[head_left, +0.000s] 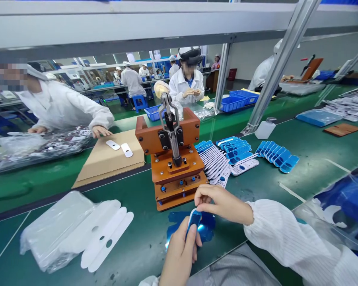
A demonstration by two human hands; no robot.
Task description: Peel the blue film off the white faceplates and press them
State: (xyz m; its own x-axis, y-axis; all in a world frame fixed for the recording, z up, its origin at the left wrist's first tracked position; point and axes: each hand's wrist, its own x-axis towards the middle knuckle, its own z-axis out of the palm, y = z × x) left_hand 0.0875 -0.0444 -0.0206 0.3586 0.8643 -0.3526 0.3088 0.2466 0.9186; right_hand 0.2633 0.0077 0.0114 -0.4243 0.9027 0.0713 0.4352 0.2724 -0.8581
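Note:
Low in the middle, my left hand (183, 246) is closed round a narrow, rounded panel (194, 217) with a shiny blue face and a white edge, held tilted up. My right hand (217, 202) pinches at the panel's top end; whether its fingertips have the panel itself or a film edge is too small to tell. Under the hands, loose blue film pieces (207, 228) lie on the green table. Just beyond them stands an orange-brown press fixture (179, 163) with a metal toggle clamp.
Blue-faced panels (235, 149) and white printed ones (214, 161) lie in rows right of the fixture. White oblong sheets (107, 238) and a plastic bag (56, 226) are at left. A bottle (265, 128) stands by the metal post. Across the belt, a co-worker's hand (101, 131) touches a cardboard box (116, 167).

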